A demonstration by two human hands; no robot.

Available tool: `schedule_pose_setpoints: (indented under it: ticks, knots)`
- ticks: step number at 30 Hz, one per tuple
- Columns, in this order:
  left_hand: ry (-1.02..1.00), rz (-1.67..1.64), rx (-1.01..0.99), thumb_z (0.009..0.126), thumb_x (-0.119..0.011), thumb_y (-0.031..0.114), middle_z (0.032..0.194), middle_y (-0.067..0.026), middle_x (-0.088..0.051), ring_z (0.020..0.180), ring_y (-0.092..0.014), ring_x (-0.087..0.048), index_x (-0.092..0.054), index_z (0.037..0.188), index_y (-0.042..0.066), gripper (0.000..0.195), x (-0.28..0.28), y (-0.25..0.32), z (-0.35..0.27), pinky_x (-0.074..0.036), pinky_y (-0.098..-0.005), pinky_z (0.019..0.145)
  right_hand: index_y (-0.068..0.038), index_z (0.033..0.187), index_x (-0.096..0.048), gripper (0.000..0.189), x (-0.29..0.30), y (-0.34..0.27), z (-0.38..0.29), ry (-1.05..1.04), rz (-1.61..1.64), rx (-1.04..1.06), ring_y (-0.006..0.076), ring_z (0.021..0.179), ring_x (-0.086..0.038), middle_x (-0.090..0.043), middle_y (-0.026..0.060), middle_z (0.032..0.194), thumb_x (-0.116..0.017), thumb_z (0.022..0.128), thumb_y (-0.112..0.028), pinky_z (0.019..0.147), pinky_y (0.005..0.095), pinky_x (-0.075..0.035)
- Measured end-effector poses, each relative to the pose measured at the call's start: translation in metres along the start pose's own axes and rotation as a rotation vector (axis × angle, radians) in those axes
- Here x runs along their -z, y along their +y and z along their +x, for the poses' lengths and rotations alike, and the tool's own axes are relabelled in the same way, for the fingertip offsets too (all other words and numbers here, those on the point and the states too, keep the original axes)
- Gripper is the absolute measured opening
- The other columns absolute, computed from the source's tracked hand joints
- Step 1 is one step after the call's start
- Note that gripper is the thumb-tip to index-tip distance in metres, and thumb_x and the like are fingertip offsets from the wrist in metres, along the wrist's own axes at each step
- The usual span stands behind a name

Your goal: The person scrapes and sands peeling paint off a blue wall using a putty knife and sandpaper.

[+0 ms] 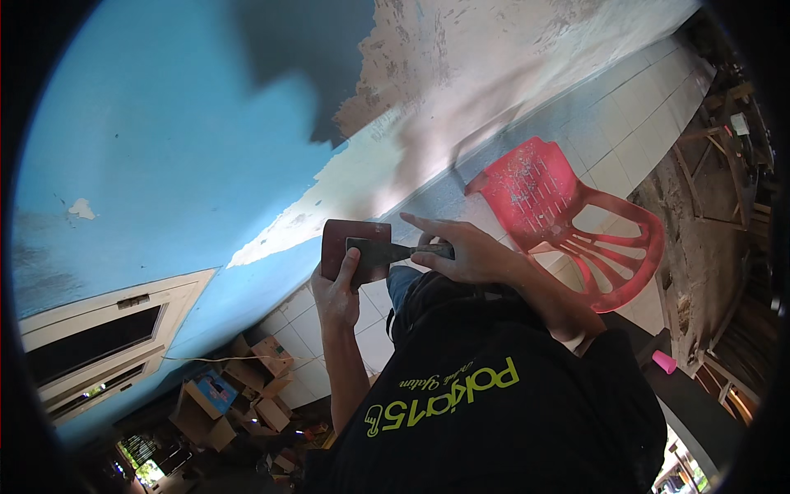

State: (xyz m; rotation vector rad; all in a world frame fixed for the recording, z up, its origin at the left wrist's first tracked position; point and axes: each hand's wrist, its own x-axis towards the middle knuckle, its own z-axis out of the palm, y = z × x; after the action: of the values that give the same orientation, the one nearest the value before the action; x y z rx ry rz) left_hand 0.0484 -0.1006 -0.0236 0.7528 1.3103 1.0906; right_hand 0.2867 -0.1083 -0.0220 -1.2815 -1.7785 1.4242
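Note:
My left hand (336, 293) pinches a dark red sheet (336, 238), which looks like sandpaper folded over, and its thumb presses a putty knife (373, 256) blade flat against it. The putty knife's handle points right, into my right hand (463, 250), whose thumb and fingers hold it while the index finger stretches out to the left. Before me rises a blue painted wall (185, 154); a broad pale, rough patch (419, 92) with a ragged paint edge runs across it.
A red plastic chair (537, 191) strewn with flakes stands on the tiled floor (611, 129) at the right. Cardboard boxes (210, 410) are piled at the lower left, near a white-framed opening (185, 296) in the wall. A pink cup (664, 362) sits on a dark surface at the lower right.

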Motion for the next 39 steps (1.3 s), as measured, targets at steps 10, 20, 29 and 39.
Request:
schedule_pose_setpoints:
  ticks: [10, 20, 29, 39]
  knots:
    - [0.009, 0.100, -0.006, 0.087, -0.070, 0.010, 0.097, -0.0145, -0.068, 0.082, -0.022, -0.069, -0.060, 0.110, -0.008, 0.031, -0.003, 0.006, -0.003, -0.059, -0.0314, 0.072, -0.014, 0.151, -0.028, 0.072, -0.006, -0.006, 0.003, 0.089, -0.009, 0.140, 0.0342, 0.109, -0.056, -0.045, 0.0220, 0.133, -0.065, 0.091, -0.029, 0.096, 0.0395, -0.044]
    - [0.050, 0.321, -0.001, 0.083, -0.077, 0.020, 0.089, -0.0096, -0.070, 0.082, -0.016, -0.066, -0.067, 0.100, -0.005, 0.032, -0.006, 0.010, -0.007, -0.054, -0.0282, 0.076, -0.018, 0.148, -0.034, 0.060, -0.008, 0.011, -0.002, -0.114, -0.112, 0.151, 0.0410, 0.081, -0.065, -0.066, 0.0251, 0.091, -0.059, 0.094, -0.027, 0.077, 0.0447, -0.049]
    - [-0.156, 0.054, 0.141, 0.089, -0.069, 0.024, 0.101, -0.0111, -0.068, 0.086, -0.018, -0.066, -0.061, 0.113, -0.005, 0.038, -0.005, 0.004, -0.002, -0.054, -0.0306, 0.076, -0.017, 0.142, -0.046, 0.053, 0.004, 0.003, -0.005, -0.117, -0.052, 0.096, 0.0405, 0.078, -0.065, -0.066, 0.0252, 0.093, -0.061, 0.092, -0.024, 0.075, 0.0414, -0.050]
    - [-0.088, 0.403, 0.084, 0.088, -0.071, 0.022, 0.098, -0.0107, -0.070, 0.085, -0.017, -0.066, -0.064, 0.110, -0.004, 0.035, -0.009, 0.003, -0.002, -0.053, -0.0308, 0.079, -0.018, 0.144, -0.042, 0.057, 0.007, 0.014, -0.011, -0.122, -0.078, 0.117, 0.0401, 0.082, -0.066, -0.066, 0.0247, 0.093, -0.062, 0.092, -0.024, 0.078, 0.0405, -0.050]
